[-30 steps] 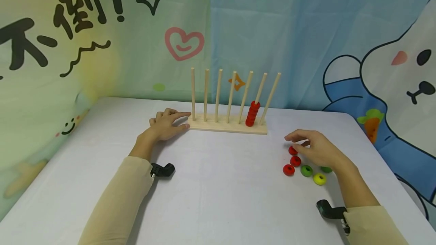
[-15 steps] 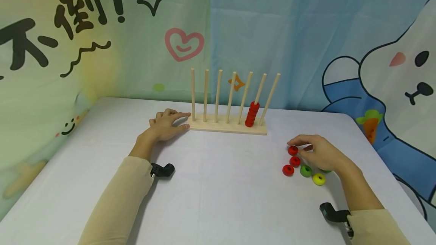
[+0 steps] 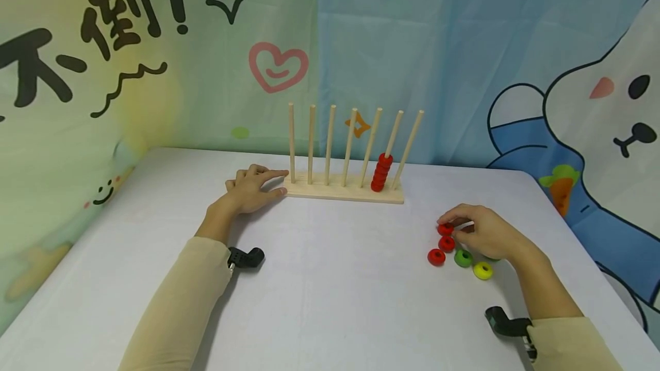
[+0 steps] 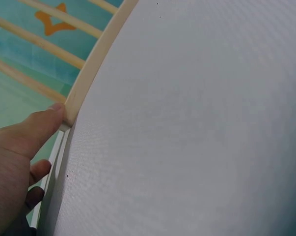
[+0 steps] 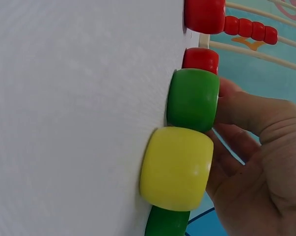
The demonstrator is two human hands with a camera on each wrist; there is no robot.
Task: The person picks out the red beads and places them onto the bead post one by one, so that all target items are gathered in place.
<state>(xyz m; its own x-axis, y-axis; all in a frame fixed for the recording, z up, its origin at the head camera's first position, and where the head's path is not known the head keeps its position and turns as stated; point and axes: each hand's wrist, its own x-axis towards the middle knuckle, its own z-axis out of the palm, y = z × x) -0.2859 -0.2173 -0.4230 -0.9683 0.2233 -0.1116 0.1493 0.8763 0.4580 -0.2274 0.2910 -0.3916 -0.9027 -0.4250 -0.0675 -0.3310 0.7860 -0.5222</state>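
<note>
A wooden peg rack [image 3: 340, 192] with a row of upright pegs stands toward the back of the table. Several red beads [image 3: 381, 173] are stacked on its second peg from the right. At the rack's left end, my left hand [image 3: 250, 190] touches the base with extended index finger and thumb. My right hand [image 3: 487, 231] pinches a red bead [image 3: 446, 230] between thumb and fingers, low over the table. Loose beside it lie two more red beads [image 3: 436, 257], a green bead [image 3: 463, 258] and a yellow bead [image 5: 177, 169]. Another green bead [image 5: 167, 221] is partly hidden by the hand.
A white cloth covers the table [image 3: 330, 279]. Printed curtains [image 3: 392, 33] hang directly behind the table's back edge and along its left side. Black wrist cameras [image 3: 507, 323] project inward from both sleeves.
My right hand has come down slightly and closed its thumb and fingers around the farthest loose red bead. The left hand and the rack have stayed put.
</note>
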